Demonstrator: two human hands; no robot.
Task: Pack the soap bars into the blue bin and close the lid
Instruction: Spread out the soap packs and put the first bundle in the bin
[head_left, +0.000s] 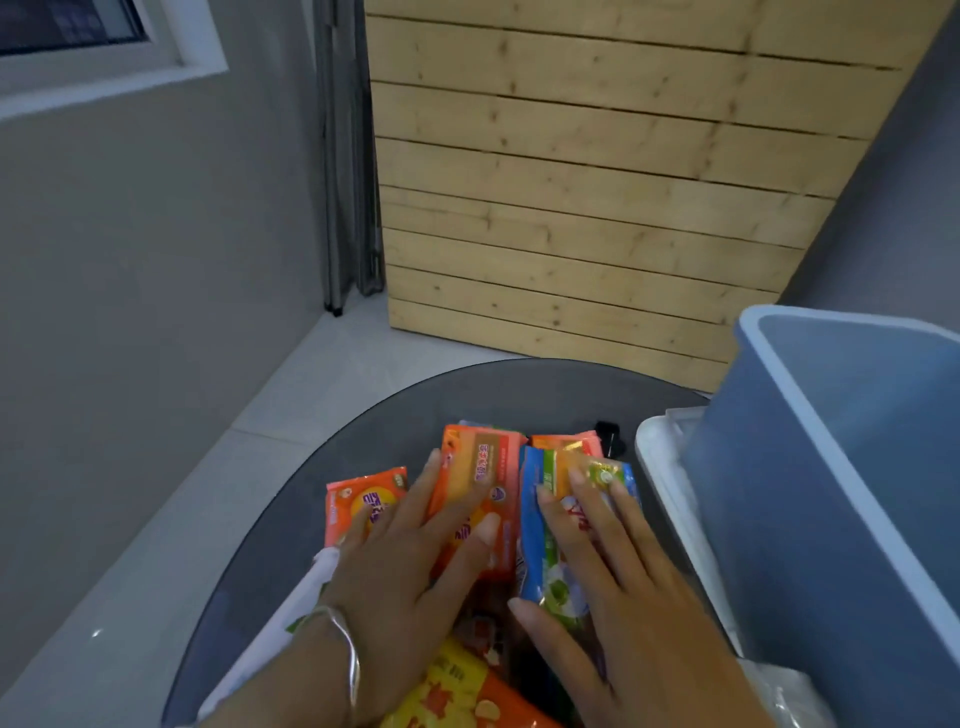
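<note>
Soap bars (519, 467) heaped on dark table (395, 415), just left of open bin (810, 493); white lid (660, 467) shows at its base. Left hand (410, 566) flat on orange bar (498, 467), fingers straight and spread, thumb across the wrapper. Right hand (613, 587) flat on blue bar (530, 499), fingers straight over its far end, thumb at near edge.

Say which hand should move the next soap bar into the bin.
Right, probably: the right hand rests on the blue-green soap bar nearest the blue bin; the left hand lies farther off.
</note>
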